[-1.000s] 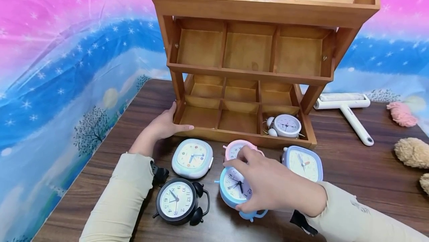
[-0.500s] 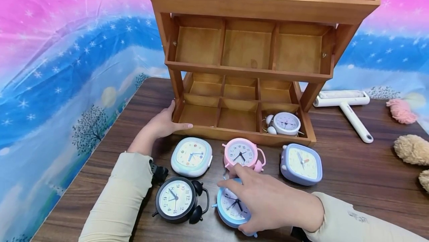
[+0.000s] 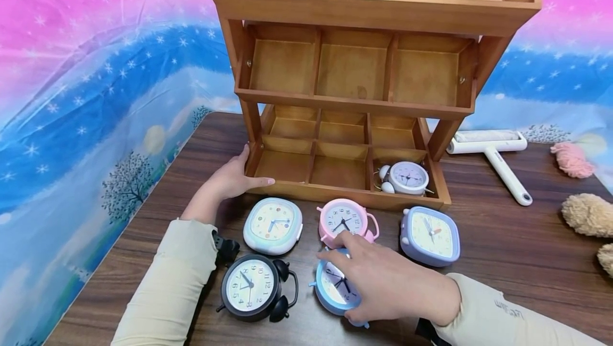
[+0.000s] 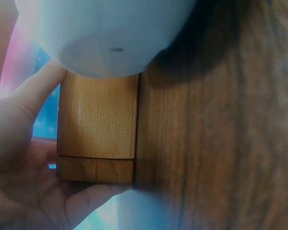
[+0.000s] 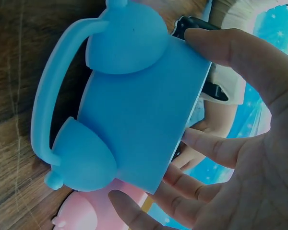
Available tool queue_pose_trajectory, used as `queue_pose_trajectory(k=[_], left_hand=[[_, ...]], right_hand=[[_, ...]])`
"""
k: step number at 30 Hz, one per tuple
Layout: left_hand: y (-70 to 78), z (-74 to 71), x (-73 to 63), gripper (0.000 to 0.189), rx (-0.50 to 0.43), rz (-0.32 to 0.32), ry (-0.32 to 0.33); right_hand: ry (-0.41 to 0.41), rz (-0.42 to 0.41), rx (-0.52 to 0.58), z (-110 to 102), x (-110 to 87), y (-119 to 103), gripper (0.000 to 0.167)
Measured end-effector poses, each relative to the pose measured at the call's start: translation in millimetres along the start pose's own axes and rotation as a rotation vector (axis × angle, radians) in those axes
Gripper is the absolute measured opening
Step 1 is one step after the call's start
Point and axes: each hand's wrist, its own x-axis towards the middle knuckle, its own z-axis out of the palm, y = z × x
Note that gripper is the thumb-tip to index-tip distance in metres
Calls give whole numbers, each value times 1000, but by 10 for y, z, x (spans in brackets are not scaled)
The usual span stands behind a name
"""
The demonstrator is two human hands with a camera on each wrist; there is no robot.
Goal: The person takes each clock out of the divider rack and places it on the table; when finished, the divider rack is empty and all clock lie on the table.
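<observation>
My right hand (image 3: pixel 385 279) holds a light blue twin-bell alarm clock (image 3: pixel 330 290) close over the table, thumb at one side of its rim and fingers at the other. In the right wrist view, the blue clock's bells and handle (image 5: pixel 45 91) point away from the palm. A pink alarm clock (image 3: pixel 342 217) lies just beyond it, partly behind my fingertips. My left hand (image 3: pixel 232 178) grips the left front corner of the wooden shelf's bottom tray (image 3: pixel 330 192), its thumb along the front edge. The left wrist view shows the tray's wooden end (image 4: pixel 98 120) between thumb and fingers.
A black twin-bell clock (image 3: pixel 251 286), a white-and-pale-blue square clock (image 3: pixel 273 225) and a lavender clock (image 3: pixel 431 235) lie around the hands. A white clock (image 3: pixel 408 177) occupies the tray's right compartment. Rightward lie a white lint roller (image 3: pixel 503 165) and fluffy pink (image 3: pixel 572 159) and tan things (image 3: pixel 586 214).
The blue clock, in my right hand, has come down and back off the pink clock, then shifted slightly forward and right. My left hand stays on the tray corner.
</observation>
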Motion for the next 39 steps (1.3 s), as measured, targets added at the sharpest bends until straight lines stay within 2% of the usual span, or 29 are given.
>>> queue_pose_trajectory(k=[17, 21, 28, 32, 36, 39], left_hand=[[16, -2, -14, 113, 5, 3, 2], [17, -2, -15, 113, -1, 2, 1], [30, -4, -27, 113, -4, 1, -1], [30, -3, -23, 113, -6, 2, -6], [18, -2, -21, 112, -12, 4, -9], [14, -1, -24, 112, -18, 7, -10]], right_hand=[[12, 11, 1, 26, -12, 41, 90], [54, -2, 7, 14, -41, 36, 88], [145, -3, 3, -69, -42, 57, 65], [219, -1, -48, -144, -32, 132, 60], [293, 46, -80, -256, 6, 284, 64], [297, 138, -65, -367, 53, 442, 67]])
